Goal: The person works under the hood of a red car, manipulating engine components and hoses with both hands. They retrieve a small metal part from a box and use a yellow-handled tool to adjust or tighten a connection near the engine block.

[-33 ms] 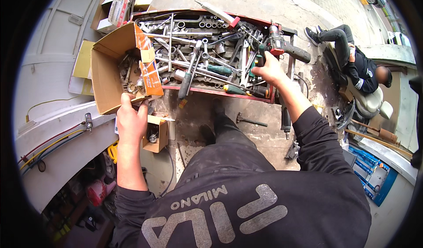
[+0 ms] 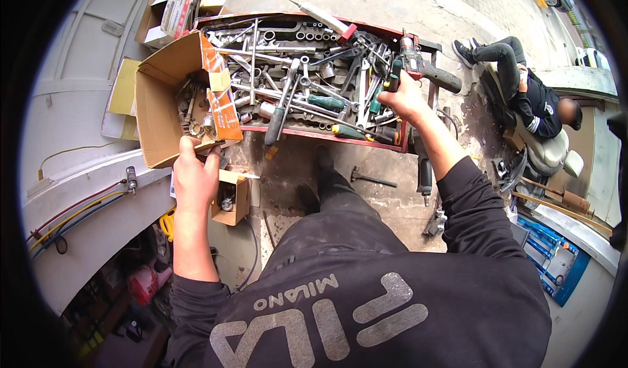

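My left hand (image 2: 194,179) pinches the near edge of an open cardboard box (image 2: 156,122), which is tilted and has several metal parts (image 2: 194,109) inside. Over the right end of a red-edged tool tray (image 2: 314,133), my right hand (image 2: 407,100) is closed round a dark-handled tool (image 2: 394,75); its working end cannot be made out. Beside that hand lies a red and black cordless power tool (image 2: 418,64). The tray holds wrenches, sockets and ratchets in a heap, with a green-handled screwdriver (image 2: 326,103) and a black-handled tool (image 2: 275,126) among them.
Below the larger box stands a small cardboard box (image 2: 230,199). A hammer (image 2: 374,178) lies on the floor, and an air tool (image 2: 424,175) hangs at the tray's right. Another person (image 2: 540,103) sits at the far right. Hoses (image 2: 78,214) run along the left ledge.
My right hand has shifted slightly right and up over the tray, and the dark handle in it stands more upright. My left hand stays on the box.
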Demonstrator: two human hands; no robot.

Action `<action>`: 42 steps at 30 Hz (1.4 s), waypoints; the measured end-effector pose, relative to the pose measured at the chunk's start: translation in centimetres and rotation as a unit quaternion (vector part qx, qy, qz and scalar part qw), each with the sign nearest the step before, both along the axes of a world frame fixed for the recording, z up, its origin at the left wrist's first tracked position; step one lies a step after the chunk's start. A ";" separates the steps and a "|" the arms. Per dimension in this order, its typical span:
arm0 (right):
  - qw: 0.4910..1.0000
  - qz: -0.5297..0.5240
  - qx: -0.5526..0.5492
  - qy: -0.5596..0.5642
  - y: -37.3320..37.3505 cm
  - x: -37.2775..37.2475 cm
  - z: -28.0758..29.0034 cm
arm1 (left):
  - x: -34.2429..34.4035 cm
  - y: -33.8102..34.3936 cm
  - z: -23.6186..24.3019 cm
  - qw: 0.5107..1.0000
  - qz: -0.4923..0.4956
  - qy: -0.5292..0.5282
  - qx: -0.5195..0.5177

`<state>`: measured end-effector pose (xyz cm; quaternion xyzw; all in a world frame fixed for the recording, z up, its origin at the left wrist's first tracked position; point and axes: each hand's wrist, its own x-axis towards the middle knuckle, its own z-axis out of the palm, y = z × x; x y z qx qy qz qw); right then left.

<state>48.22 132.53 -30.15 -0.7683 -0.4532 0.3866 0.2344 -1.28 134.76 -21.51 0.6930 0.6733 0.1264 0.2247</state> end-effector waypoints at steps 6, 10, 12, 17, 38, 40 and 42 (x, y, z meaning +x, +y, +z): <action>0.996 0.084 0.027 0.016 4.3 1.8 4.7 | 0.5 -0.1 0.7 1.000 0.006 0.024 0.001; 0.962 0.220 -0.007 -0.159 6.3 -1.2 5.1 | 1.2 0.1 1.1 1.000 0.018 -0.021 -0.014; 0.955 0.251 -0.012 -0.159 7.0 -2.6 4.7 | 2.1 0.4 0.8 0.997 -0.006 -0.076 0.014; 0.969 0.243 -0.022 -0.032 7.6 -4.0 3.8 | 2.8 0.6 0.3 0.999 -0.031 -0.037 0.002; 0.794 0.232 -0.129 0.547 -18.5 -27.9 10.0 | -0.8 -23.6 1.8 0.839 0.024 -0.527 -0.135; 0.785 0.282 -0.123 0.537 -19.6 -28.5 10.5 | -1.1 -25.0 1.8 0.880 0.018 -0.467 -0.087; 0.790 0.295 -0.183 0.506 -20.2 -28.3 11.3 | -1.5 -26.6 1.9 0.881 0.055 -0.463 -0.075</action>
